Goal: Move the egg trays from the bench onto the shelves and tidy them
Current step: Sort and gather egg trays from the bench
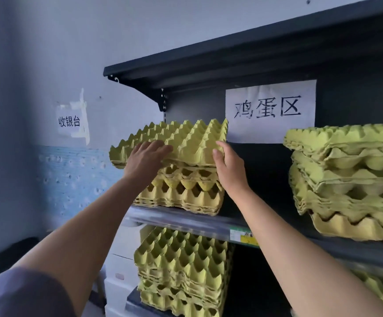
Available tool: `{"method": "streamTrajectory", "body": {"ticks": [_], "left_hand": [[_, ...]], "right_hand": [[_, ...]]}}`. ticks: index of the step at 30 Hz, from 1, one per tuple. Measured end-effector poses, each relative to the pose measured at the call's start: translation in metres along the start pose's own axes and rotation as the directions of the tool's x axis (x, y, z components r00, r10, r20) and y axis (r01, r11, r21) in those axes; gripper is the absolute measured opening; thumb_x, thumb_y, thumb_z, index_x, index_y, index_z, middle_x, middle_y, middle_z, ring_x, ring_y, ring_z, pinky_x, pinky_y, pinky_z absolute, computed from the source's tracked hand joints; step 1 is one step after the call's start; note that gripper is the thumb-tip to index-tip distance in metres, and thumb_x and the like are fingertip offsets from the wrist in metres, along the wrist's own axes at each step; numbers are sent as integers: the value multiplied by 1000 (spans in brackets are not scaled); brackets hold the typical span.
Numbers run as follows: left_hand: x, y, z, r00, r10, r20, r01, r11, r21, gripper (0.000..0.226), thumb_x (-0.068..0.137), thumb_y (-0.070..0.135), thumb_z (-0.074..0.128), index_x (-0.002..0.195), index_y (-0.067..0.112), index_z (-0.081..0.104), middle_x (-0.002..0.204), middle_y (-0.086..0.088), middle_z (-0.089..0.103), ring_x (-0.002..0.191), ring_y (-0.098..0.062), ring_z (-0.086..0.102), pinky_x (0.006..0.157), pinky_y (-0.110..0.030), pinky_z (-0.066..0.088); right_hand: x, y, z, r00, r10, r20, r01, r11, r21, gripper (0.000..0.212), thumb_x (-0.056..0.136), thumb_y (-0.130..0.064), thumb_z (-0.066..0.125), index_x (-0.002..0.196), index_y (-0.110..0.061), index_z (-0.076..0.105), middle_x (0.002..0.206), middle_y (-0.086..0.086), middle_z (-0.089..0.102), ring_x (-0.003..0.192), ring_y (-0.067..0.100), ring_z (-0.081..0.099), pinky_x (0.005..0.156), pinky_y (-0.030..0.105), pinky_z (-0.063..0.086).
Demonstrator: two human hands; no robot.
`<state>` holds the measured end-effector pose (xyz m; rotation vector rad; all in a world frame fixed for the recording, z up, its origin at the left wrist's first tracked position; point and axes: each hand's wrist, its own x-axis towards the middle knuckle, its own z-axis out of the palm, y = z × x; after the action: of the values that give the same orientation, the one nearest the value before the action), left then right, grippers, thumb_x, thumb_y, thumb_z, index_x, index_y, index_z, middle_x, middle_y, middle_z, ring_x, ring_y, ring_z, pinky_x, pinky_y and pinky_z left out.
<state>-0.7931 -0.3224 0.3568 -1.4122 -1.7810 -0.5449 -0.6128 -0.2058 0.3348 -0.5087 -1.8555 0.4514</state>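
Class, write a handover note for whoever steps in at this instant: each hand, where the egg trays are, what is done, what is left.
Left hand: flat on the top tray, fingers straight.
Right hand: holds that tray's right front corner.
Trays: top tray sits skewed on the left stack, overhanging leftward; right stack on the same shelf; lower stack on the shelf below.
Done: three stacks shelved.
Left: square the top tray; the right stack looks uneven too. Bench out of view; check it for more trays.
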Motion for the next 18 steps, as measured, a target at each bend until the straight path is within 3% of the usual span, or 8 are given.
{"method": "streamTrajectory", "body": {"ticks": [3,7,12,18], "left_hand": [[15,-1,25,992,-25,125,34,997,-71,49,90,16,58,135,30,45,141,4,42,127,-23,40,109,-38,26],[11,-8,37,968,-44,246,73,991,-109,54,91,31,57,140,33,37,146,2,34,131,-23,37,114,-43,20],[2,-3,25,991,-27,131,39,995,-95,58,88,32,59,141,32,35,148,0,31,133,-26,31,112,-40,18],[-8,27,3,999,36,-6,-37,984,-173,44,90,30,56,133,29,46,138,1,43,127,-25,37,107,-42,24]], "right_hand": [[17,17,9,988,141,69,-138,989,-50,44,102,-31,33,141,-10,38,138,11,50,126,25,48,102,33,39],[20,29,14,976,196,99,-188,979,-81,44,102,-34,33,140,-12,40,132,11,55,120,26,52,100,38,43],[11,20,16,981,193,25,-190,977,-94,49,101,-36,35,143,-12,34,140,11,46,127,24,46,103,36,39],[-21,-4,-5,993,9,-118,-48,941,-335,42,97,-26,49,137,-13,44,135,8,48,124,21,46,100,29,39]]}}
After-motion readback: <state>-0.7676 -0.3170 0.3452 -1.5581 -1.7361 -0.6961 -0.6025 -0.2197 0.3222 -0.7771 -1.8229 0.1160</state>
